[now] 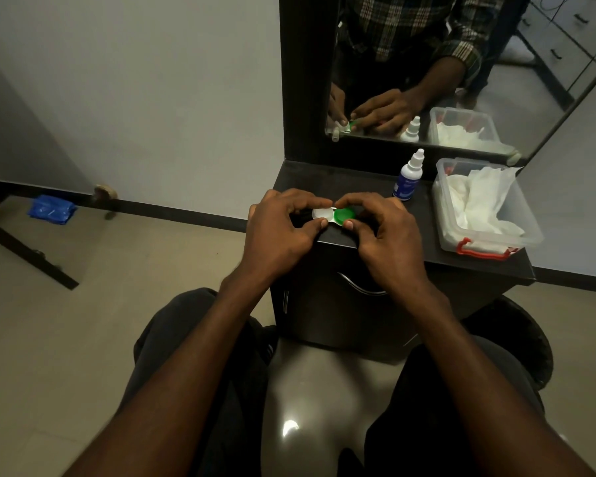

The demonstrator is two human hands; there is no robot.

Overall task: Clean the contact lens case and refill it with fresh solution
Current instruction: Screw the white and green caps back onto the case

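Both hands pinch a contact lens case (333, 216) at the near edge of a dark surface (358, 182): left hand (278, 232) on its white cap, right hand (386, 235) on its green cap. Just beyond the right hand stands a solution bottle (408, 177).

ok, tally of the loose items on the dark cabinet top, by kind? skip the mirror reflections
Contact lens case (one white cap, one green), gripped by left hand and right hand: 1
Solution bottle: 1
Clear plastic box with red latch: 1
White tissues in that box, a bunch, separate count unclear: 1
Total: 4
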